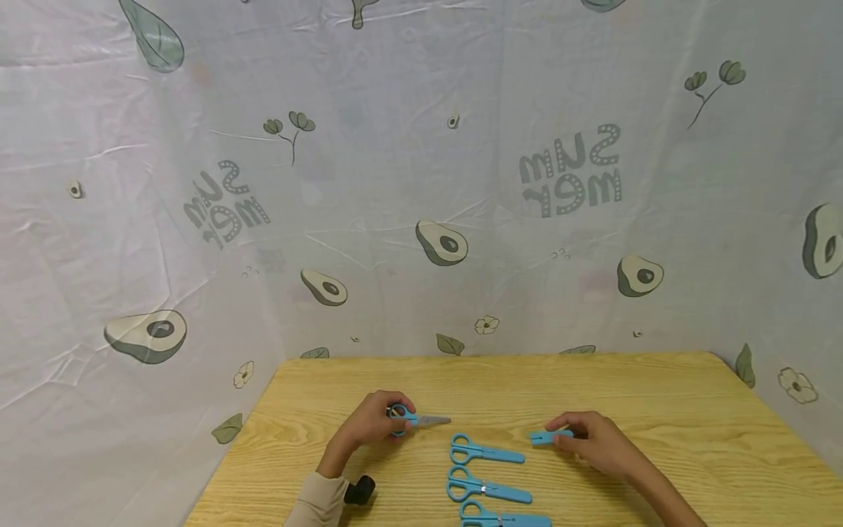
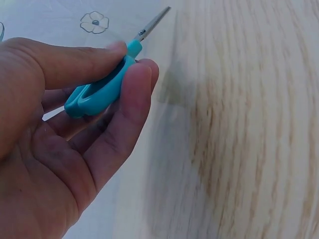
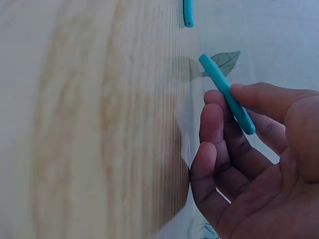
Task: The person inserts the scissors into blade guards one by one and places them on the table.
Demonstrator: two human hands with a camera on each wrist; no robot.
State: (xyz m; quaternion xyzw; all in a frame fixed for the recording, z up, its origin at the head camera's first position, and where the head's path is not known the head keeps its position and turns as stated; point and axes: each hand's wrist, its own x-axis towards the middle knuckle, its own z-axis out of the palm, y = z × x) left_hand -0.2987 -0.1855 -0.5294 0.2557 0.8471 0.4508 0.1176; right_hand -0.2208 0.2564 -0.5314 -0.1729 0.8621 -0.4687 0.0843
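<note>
My left hand (image 1: 377, 420) holds a pair of scissors (image 2: 102, 92) by its blue handle loops, thumb on one side and fingers on the other. The bare metal blades (image 1: 432, 421) point right, toward the other hand. Between thumb and fingertips, my right hand (image 1: 595, 441) pinches a blue scissors cover (image 3: 227, 94), its open end facing left in the head view. A gap separates the blades from the cover. Below and between the hands lie three sheathed blue scissors: the top pair (image 1: 490, 452), the middle pair (image 1: 494, 489) and the lowest pair (image 1: 510, 519), cut off by the frame edge.
A wooden table (image 1: 316, 388) carries everything. Behind it and at both sides hangs a pale sheet (image 1: 382, 183) printed with avocados, leaves and flowers. A black wrist device (image 1: 360, 490) sits at the left sleeve.
</note>
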